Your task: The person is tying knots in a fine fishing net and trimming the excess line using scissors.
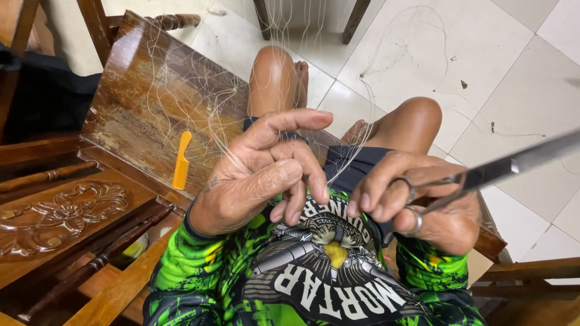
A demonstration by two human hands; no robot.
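**Fine net in one hand, scissors in the other**

Your left hand [266, 172] pinches the thin white net [229, 108] between thumb and curled fingers, forefinger stretched out above your lap. The strands fan up across the wooden seat [151, 90] and toward the tiled floor [483, 72]. Your right hand [417, 199] has its fingers through the handles of the scissors [507, 166], blades shut and pointing right. An orange comb [181, 160] lies on the seat, just left of your left hand.
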